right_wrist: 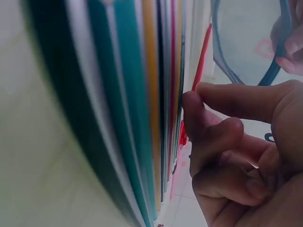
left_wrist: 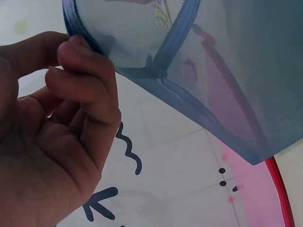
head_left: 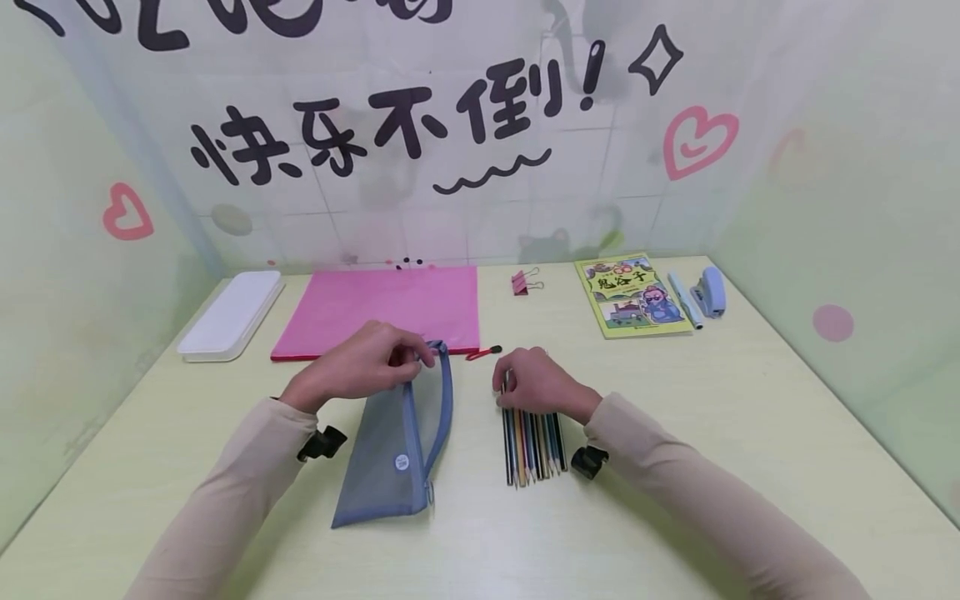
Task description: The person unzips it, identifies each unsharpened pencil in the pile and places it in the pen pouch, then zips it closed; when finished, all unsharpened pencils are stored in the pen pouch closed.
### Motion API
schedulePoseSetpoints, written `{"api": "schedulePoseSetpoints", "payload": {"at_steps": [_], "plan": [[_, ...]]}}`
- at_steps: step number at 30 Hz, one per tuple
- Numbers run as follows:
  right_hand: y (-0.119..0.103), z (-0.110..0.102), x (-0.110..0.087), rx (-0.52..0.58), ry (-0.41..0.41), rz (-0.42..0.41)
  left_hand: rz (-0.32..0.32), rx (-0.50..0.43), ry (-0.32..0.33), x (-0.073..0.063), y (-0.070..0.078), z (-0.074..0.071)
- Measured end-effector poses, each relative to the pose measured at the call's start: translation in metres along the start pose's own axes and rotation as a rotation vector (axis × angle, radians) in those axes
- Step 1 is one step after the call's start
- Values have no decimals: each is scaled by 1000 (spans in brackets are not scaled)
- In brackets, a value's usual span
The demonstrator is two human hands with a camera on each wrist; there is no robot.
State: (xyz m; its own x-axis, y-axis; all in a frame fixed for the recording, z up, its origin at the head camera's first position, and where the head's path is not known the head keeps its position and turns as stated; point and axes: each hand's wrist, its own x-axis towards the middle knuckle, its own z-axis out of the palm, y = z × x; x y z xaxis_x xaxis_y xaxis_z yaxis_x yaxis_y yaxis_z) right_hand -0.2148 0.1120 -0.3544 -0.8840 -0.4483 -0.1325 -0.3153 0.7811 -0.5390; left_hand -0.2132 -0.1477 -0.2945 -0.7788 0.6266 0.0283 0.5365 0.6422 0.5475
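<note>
My left hand (head_left: 367, 360) pinches the top edge of a blue-grey mesh pencil case (head_left: 377, 462). The zipped case hangs tilted toward me, its mouth gaping to the right. In the left wrist view, thumb and fingertip meet at the blue trim (left_wrist: 84, 35). A row of colored pencils (head_left: 534, 442) lies side by side to the right of the case, sharpened tips toward me. Over their far ends is my right hand (head_left: 542, 379), its thumb and forefinger pinching at the leftmost pencil (head_left: 507, 454). In the right wrist view, green and yellow barrels (right_wrist: 125, 90) fill the left side.
Behind the hands lies a pink folder (head_left: 397, 300), with a small red-and-black item (head_left: 483, 353) by its corner. A white case (head_left: 232, 317) stands far left. A pink binder clip (head_left: 527, 282), yellow booklet (head_left: 636, 296), light-blue pen (head_left: 685, 298) and blue stapler (head_left: 712, 292) lie along the back right.
</note>
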Motion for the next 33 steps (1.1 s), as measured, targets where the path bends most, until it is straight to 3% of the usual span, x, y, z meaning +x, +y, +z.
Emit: {"api": "schedulePoseSetpoints", "payload": {"at_steps": [7,15,24,28,33], "plan": [[-9,8,6,-105,5,-16,5,-9,13,1,-1,0],[-26,14,14,-169,-64,36,-5,-22,21,-1,-3,0],[-25,17,12,95,-111,114,-21,-77,7,-3,-7,3],[-19,15,9,238,-89,139,-23,-94,-3,-2,-6,5],[-16,6,5,378,-23,102,-19,-105,2,-1,-4,6]]}}
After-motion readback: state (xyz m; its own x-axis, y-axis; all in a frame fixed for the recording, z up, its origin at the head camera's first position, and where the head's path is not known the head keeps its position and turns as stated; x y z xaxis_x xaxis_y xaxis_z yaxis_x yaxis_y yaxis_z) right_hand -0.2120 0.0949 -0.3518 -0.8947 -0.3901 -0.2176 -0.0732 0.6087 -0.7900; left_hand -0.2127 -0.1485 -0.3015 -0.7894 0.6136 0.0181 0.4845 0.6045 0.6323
